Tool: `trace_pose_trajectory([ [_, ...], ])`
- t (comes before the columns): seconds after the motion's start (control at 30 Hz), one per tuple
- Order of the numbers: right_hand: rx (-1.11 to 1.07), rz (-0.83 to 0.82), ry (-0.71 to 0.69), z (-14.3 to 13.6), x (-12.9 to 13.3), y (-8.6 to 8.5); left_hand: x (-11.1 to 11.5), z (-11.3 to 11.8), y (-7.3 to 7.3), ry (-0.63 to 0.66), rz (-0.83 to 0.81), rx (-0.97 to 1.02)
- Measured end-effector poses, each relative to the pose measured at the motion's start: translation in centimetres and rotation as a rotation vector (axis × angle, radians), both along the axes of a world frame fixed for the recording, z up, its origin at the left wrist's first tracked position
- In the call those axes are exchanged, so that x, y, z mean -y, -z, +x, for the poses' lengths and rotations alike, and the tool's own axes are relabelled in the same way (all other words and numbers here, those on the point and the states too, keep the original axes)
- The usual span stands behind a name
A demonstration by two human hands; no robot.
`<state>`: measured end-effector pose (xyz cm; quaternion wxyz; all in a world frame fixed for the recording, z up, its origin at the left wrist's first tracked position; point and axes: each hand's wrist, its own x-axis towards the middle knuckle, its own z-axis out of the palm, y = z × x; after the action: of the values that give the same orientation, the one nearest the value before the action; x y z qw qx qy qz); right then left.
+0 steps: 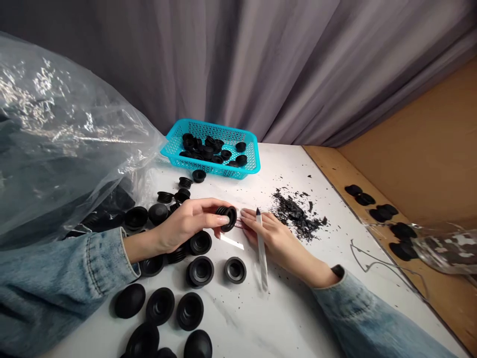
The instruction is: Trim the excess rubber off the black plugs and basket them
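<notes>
My left hand [186, 223] is closed round a ribbed black rubber plug [228, 219], pinching it with the thumb in front and its hollow face turned to the right. Close beside it, my right hand [274, 233] has a slim white pen-like tool [262, 253] lodged between its fingers, the dark tip pointing away from me. The right fingertips are bent near the plug, over a small pinkish thing that I cannot make out. Below the plug lies a thin white strip [233, 242]. More black plugs [235, 270] lie on the white table [294, 318] in front of and left of my hands.
A blue plastic basket [253, 154] at the back holds several plugs. On the left bulges a large clear plastic bag [67, 134]. Black rubber scraps [300, 214] are heaped to the right. Dark round pieces [402, 231] and a thin wire [387, 266] lie near the right edge.
</notes>
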<state>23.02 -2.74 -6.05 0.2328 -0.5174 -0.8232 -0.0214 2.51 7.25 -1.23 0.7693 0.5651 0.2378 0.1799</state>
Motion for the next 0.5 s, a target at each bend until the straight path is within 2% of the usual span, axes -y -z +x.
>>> trace_pose_trajectory([
  [0.1,-0.03,0.021,-0.013,0.2,-0.1,0.4,0.0,-0.1,0.3,-0.015,0.122,-0.066],
  [0.2,-0.104,0.062,0.03,0.7,0.4,0.1,0.2,-0.2,0.3,-0.036,0.256,-0.154],
  [0.3,-0.265,0.046,0.105,0.8,1.5,-1.2,0.5,-0.2,0.3,-0.058,0.443,-0.2],
  [0.4,-0.643,-0.07,0.256,-0.2,2.6,-3.0,0.8,-0.2,0.5,-0.092,0.691,-0.151],
  [0.5,-0.714,-0.031,0.307,-1.9,3.5,-4.1,1.1,-0.3,0.7,-0.121,0.85,-0.08],
])
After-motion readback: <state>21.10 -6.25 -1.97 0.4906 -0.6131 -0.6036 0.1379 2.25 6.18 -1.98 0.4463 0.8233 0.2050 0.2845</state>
